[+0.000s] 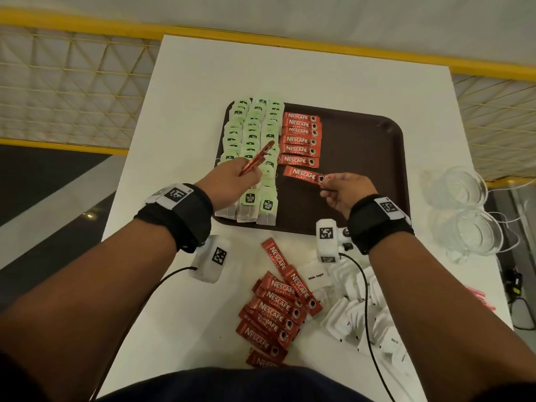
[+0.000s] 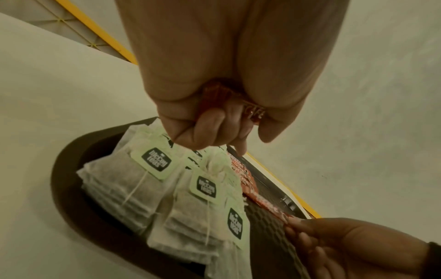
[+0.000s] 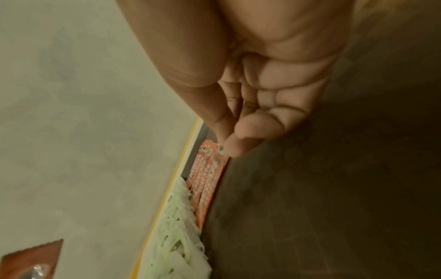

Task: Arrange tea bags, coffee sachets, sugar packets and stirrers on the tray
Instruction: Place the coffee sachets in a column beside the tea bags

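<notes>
A dark brown tray holds three columns of green-tagged tea bags on its left side and a column of red coffee sachets beside them. My left hand hovers over the tea bags and grips a few red sachets edge-on; the left wrist view shows my fingers curled round them. My right hand pinches the right end of one sachet lying at the bottom of the coffee column; in the right wrist view thumb and finger meet on it.
Loose coffee sachets are heaped on the white table near its front edge, with white sugar packets to their right. Clear plastic lids or cups lie at the right edge. A yellow railing runs behind the table.
</notes>
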Demonstrator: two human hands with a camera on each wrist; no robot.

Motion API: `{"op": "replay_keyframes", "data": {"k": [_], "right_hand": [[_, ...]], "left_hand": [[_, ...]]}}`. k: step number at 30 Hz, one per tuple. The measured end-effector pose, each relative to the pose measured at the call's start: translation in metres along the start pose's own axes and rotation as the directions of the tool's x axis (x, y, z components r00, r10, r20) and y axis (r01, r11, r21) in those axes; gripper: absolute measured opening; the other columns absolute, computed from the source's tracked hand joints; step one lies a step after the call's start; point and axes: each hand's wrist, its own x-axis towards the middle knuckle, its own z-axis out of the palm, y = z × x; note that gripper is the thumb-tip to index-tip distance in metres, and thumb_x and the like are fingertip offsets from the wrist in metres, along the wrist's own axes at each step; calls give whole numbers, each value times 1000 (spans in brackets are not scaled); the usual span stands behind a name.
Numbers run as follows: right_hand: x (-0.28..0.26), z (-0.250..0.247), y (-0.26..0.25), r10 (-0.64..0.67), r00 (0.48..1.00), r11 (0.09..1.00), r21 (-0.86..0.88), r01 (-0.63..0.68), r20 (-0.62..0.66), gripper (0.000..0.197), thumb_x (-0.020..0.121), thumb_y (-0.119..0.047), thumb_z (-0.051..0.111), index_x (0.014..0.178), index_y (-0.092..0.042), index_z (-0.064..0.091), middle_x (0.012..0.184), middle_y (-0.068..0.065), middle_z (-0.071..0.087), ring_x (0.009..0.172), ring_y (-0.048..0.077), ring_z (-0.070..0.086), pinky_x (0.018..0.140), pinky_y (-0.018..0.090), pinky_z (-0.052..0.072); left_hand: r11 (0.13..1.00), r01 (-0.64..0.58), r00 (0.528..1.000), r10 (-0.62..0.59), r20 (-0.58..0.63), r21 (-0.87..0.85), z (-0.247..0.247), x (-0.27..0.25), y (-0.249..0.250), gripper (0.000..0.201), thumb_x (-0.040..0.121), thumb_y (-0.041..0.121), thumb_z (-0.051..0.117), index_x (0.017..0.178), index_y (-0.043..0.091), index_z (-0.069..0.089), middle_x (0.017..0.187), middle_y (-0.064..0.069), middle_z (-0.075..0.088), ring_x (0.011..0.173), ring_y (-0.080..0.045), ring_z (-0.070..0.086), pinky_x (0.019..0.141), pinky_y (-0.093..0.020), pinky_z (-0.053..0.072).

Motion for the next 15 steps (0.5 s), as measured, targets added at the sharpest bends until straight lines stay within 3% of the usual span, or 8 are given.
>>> {"op": "replay_keyframes", "data": {"k": [2,4,6,9,13,15], "right_hand": [[7,8,-4,34,998,998,-55,-36,-44,6,91,-9,64,97,-11,65,88,8,70,67,11,65,61,22,54],[14,16,-10,48,996,991,-123,-57,-78,5,91,-11,65,96,-12,65,89,7,70,67,12,64,61,23,54],[20,22,-16,47,993,977,-202,-68,-105,4,90,-13,66,92,-12,63,84,5,67,66,11,63,61,23,55],[30,24,-18,13,995,941,-336,-47,-101,12,89,-18,68,82,-15,59,79,4,65,63,11,61,63,25,55],[42,22,-15,-115,992,882,-465,75,-57,19,85,-19,70,74,-23,55,85,4,64,60,10,60,47,20,48],[43,23,-17,-111,991,852,-521,59,-69,18,83,-23,73,77,-20,57,87,4,67,67,14,64,59,25,55]], "left_hand": [[990,62,998,-60,22,-126,0,0,0,29,100,30,41,110,5,53,74,0,43,61,-14,37,57,-30,36],[974,95,995,-85,58,-204,0,-2,1,17,99,15,35,93,6,48,74,0,38,56,-12,32,46,-21,31],[980,97,994,-86,67,-173,0,-3,3,24,96,2,31,77,14,39,77,1,36,56,-12,31,40,-14,30],[970,92,995,-84,46,-225,-2,-2,-1,17,97,8,32,83,13,41,79,-1,48,54,-13,35,45,-19,34],[951,101,994,-86,62,-291,-3,-1,-4,15,98,7,34,100,6,49,79,-10,59,46,-7,41,48,-25,32],[954,88,995,-72,68,-287,-3,-1,-7,16,99,10,38,99,6,54,82,-9,63,48,-9,42,49,-24,34]]}}
